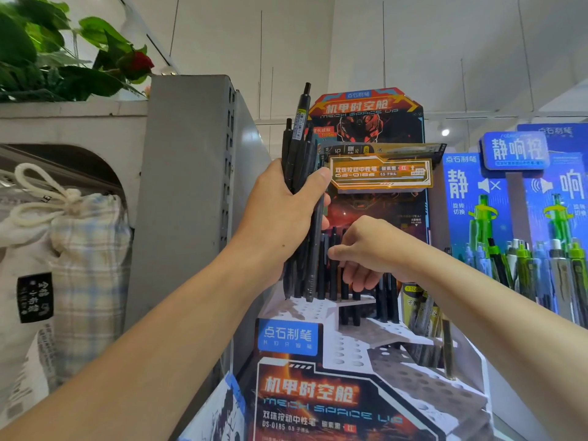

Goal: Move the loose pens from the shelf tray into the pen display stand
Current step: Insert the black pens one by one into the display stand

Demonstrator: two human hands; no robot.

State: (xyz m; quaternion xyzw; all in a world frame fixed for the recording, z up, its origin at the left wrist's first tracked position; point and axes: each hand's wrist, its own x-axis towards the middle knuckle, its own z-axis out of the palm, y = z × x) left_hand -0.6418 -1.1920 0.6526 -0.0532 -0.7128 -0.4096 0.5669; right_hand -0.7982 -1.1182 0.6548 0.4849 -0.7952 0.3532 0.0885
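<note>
The pens (299,160) look like matt black plastic, one with a printed paper sticker. The stand (346,396) is glossy printed cardboard, its stepped tiers (413,374) matt white and grey, punched with holes. The shelf post (187,186) is smooth grey painted metal. The bag (73,249) is soft checked cloth tied with thick, rough cotton cord (41,198). The green pens (566,275) are shiny plastic.

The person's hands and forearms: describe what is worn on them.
Nothing shows on either. The left hand and right hand are bare: no gloves, rings or watch visible. Both forearms are bare to the frame's edge, with no sleeve or wristband in view.
</note>
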